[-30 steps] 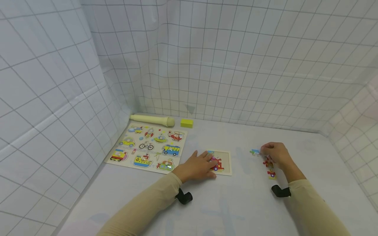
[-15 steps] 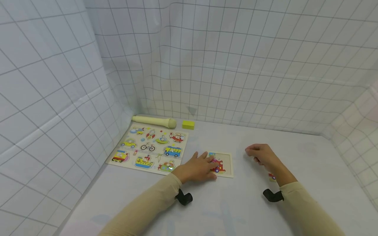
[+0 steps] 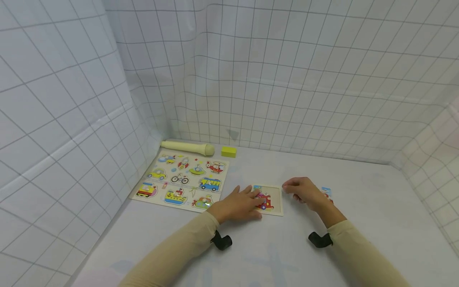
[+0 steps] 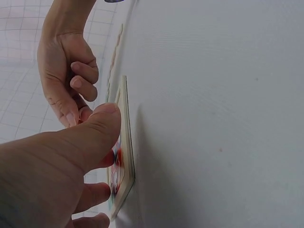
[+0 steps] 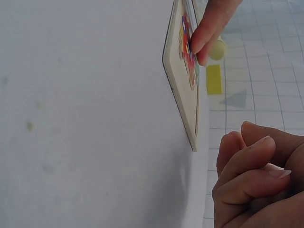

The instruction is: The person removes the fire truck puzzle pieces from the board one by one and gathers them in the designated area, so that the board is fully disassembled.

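My left hand lies spread over the left side of a small wooden puzzle tray, fingers nearly straight. Under its fingertips is a red vehicle picture of fitted pieces; the tray's right part shows bare wood. Just right of the tray, my right hand hovers with thumb and index fingertips together and the other fingers curled. A thin edge of a puzzle piece shows at those fingertips in the left wrist view; most of it is hidden. Behind the right hand lies a loose blue and red piece.
A large knobbed vehicle puzzle board lies to the left. Beyond it are a pale yellow toy microphone and a yellow block. A gridded white curtain encloses the back and sides.
My right hand has moved left from the loose pieces to the tray's right edge, uncovering a blue and red piece behind it. The left hand keeps its place on the tray.
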Demonstrator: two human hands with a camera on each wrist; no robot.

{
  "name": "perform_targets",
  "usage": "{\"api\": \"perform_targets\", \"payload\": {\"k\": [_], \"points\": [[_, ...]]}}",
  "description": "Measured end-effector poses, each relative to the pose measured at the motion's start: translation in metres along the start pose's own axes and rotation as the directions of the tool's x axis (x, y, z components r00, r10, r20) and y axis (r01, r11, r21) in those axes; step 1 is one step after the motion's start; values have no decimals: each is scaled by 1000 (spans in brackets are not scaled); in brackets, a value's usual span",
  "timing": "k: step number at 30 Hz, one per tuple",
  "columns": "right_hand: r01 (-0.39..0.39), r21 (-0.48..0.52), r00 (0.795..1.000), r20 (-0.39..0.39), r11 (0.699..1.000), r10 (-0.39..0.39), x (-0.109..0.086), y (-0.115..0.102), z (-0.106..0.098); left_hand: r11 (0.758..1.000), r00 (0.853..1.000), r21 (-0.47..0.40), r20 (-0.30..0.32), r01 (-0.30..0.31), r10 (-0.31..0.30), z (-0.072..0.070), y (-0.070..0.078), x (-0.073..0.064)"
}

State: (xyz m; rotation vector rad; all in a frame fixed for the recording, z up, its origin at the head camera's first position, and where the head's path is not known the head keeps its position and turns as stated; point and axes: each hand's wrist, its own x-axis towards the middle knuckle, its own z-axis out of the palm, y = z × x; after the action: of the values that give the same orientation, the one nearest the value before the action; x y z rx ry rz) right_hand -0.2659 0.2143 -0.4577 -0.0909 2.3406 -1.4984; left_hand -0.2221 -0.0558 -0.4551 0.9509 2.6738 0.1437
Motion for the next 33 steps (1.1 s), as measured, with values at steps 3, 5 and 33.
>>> {"api": "perform_targets", "payload": {"k": [3, 5, 33], "points": [[-1, 0, 1000, 18, 1000, 1, 1, -1, 6, 1000, 1000, 3, -1, -14, 14, 1, -1, -2], [-4, -3, 1000, 26, 1000, 4, 2, -2, 10, 1000, 1000, 1, -3, -21, 21, 2, -1, -4], [46, -16, 994, 101, 999, -44, 2, -8, 41, 997, 999, 62, -7, -51, 51, 2, 0, -9]]}}
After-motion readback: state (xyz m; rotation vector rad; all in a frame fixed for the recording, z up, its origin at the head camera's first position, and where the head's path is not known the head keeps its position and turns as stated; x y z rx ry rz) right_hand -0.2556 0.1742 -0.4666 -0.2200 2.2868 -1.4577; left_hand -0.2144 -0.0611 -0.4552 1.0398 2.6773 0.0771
